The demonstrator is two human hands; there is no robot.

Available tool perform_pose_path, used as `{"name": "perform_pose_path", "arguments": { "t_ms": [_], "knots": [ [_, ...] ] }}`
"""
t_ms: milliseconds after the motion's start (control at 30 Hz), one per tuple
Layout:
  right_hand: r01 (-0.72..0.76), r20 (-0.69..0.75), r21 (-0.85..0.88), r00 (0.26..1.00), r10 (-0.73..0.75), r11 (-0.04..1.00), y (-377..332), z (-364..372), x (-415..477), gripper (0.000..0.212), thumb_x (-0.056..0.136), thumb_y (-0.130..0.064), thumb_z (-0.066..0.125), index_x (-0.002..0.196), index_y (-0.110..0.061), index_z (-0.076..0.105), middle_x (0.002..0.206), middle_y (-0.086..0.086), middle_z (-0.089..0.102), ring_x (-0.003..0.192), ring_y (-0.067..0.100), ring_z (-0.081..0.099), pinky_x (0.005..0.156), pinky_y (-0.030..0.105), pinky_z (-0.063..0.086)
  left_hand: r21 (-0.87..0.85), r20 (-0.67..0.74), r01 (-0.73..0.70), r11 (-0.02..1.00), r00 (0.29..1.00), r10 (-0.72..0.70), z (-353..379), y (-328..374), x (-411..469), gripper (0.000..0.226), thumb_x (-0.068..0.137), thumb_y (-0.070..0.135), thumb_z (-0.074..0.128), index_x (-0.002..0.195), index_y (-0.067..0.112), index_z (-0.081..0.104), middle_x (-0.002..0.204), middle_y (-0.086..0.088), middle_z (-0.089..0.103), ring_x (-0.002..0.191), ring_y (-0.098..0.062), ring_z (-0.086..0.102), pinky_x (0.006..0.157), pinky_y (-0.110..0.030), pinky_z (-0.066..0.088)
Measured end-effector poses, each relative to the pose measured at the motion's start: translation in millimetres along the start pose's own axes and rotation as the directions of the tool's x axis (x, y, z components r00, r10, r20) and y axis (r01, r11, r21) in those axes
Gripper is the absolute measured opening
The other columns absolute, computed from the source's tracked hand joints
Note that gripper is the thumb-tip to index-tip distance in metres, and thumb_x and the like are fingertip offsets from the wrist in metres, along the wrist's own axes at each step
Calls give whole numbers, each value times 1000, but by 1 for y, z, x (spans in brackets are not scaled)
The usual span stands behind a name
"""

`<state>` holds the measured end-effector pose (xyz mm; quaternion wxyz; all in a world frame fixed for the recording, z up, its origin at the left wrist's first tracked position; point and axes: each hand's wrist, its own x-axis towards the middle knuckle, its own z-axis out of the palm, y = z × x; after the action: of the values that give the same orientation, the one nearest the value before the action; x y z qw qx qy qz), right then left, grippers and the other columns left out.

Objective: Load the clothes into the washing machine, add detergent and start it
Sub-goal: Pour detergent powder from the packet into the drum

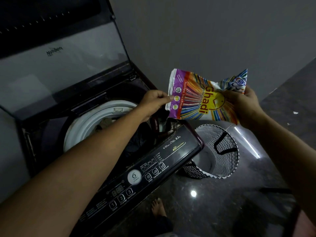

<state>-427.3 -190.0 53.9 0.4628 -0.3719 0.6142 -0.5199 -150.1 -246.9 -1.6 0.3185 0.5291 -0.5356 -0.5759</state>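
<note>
Both hands hold the detergent packet (203, 98) above the washing machine's (102, 134) right front corner: left hand (154, 101) fingers pinch its purple edge, right hand (244, 103) grips the crumpled end. It looks light, soft and crinkly, best held by its ends.

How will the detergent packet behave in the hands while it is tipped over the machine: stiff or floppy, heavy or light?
The detergent packet is probably floppy: it crumples where the right hand grips it. It looks fairly light, perhaps partly empty, since the left hand steadies its other end with a fingertip pinch. Its glossy film may be slippery.
</note>
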Motion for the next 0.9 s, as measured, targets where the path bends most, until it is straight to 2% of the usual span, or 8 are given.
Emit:
{"name": "perform_pose_path", "arguments": {
  "t_ms": [200, 400, 600, 700, 800, 900],
  "knots": [
    [-15, -1, -13, 1000, 15, 1000, 0, -2, -1, 35, 91, 1, 59, 126, -2, 56, 105, 11, 71, 87, 23, 73, 74, 34, 62, 3, -17, 0, 1000, 1000, 0, 2, -1, 2, 31, 88, 25, 75, 99, -3, 70, 91, -5, 78, 78, -11, 74, 70, -23, 56],
    [-28, 2, -24, 1000, 28, 999, 0, -1, 0, 38, 91, -1, 61, 128, -2, 55, 106, 11, 72, 88, 24, 74, 73, 35, 61, -10, -29, -1, 1000, 1000, 0, 1, -4, 1, 27, 88, 25, 75, 98, 0, 71, 91, -4, 78, 80, -12, 74, 74, -25, 58],
    [-11, 20, -4, 1000, 11, 1000, -4, 5, -3, 33, 90, 4, 60, 123, 1, 59, 102, 12, 72, 81, 20, 74, 74, 34, 62, 4, -30, 0, 1000, 1000, 0, 0, -7, 2, 16, 88, 26, 75, 86, 10, 72, 89, -2, 77, 77, -8, 72, 68, -21, 54],
    [-2, 13, -8, 1000, 2, 1000, -6, 8, -5, 30, 91, 5, 58, 120, -1, 60, 97, 9, 71, 75, 15, 74, 68, 28, 60, 15, -32, 5, 1000, 999, -4, -1, -8, 3, 22, 88, 28, 76, 92, 6, 72, 94, -5, 78, 80, -10, 72, 72, -23, 56],
    [-15, 15, -8, 1000, 15, 1000, -7, 8, -5, 31, 91, 3, 59, 122, -1, 59, 98, 9, 71, 76, 16, 74, 68, 29, 60, 1, -31, 11, 1000, 999, -11, -1, -8, 4, 25, 89, 27, 75, 96, 4, 72, 95, -5, 78, 81, -10, 73, 70, -22, 55],
    [-26, 6, -15, 1000, 26, 1000, -7, 9, -5, 25, 90, 2, 61, 114, -6, 62, 97, 9, 72, 76, 17, 74, 70, 32, 62, 4, -15, 8, 1000, 1000, -8, -2, -6, 4, 25, 89, 26, 74, 96, 3, 72, 95, -5, 78, 82, -11, 73, 72, -22, 57]
  ]
}}
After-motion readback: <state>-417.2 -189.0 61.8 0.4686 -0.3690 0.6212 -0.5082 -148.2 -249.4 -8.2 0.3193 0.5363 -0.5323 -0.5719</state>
